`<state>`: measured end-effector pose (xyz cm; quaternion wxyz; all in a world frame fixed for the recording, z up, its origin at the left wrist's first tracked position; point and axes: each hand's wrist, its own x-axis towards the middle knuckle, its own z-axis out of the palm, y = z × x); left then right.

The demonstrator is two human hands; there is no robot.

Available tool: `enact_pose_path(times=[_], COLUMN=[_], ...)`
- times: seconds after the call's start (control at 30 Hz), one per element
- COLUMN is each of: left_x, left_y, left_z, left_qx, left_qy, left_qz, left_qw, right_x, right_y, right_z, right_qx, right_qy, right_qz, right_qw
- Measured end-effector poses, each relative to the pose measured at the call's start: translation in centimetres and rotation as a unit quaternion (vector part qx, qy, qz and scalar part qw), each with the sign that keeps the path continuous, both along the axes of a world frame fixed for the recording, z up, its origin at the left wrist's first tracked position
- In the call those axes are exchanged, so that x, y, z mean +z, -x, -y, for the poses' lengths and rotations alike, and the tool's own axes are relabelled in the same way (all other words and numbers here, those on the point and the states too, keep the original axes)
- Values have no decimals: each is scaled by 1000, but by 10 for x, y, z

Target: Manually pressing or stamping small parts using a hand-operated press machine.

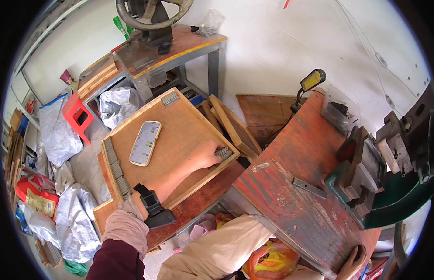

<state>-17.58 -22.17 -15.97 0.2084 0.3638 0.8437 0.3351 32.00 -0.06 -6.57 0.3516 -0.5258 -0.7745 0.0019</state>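
Note:
My left hand (pixel 208 155) reaches into a shallow wooden tray (pixel 179 126), its fingers closed at a cluster of small grey metal pieces (pixel 223 154) in the right corner. The fingers partly cover these pieces. A row of similar metal pieces (pixel 115 165) lines the tray's left side, and a small block of them (pixel 170 98) sits in the far corner. A phone (pixel 145 143) with its screen lit lies on the tray bottom. At the lower right, my right hand (pixel 353 262) is by the front edge of the worn red bench (pixel 291 186); its fingers are mostly hidden.
A green machine (pixel 385 200) with metal blocks stands on the bench's right. A flat metal bar (pixel 310 187), a lamp (pixel 312 80) and a clear plastic bin (pixel 337 112) are also there. Wooden frames (pixel 228 123) lean behind the tray. A red stool (pixel 78 114) stands left.

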Motion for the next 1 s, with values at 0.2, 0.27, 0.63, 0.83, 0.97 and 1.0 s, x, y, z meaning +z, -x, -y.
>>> enact_pose_path(times=[0.2,0.27,0.63,0.83,0.97,1.0], left_x=[3,2,-5,-24,-14,8], left_y=[-4,-8,-7,15,37,30], left_z=[-1,-4,5,28,72,78], left_qx=[-7,-1,16,69,113,122], left_qy=[54,55,85,67,-39,-40], left_qz=[-79,-127,-184,-63,199,211], left_qw=[995,990,979,993,973,969], right_x=[0,-1,1,-21,-15,-9], right_y=[0,-2,-1,-27,-19,-12], right_z=[-1,-2,1,-17,-10,-6], right_qx=[3,0,4,1,-10,-15], right_qy=[2,6,14,28,11,22], right_qz=[2,-4,4,24,19,14], right_qw=[1000,1000,1000,999,1000,1000])
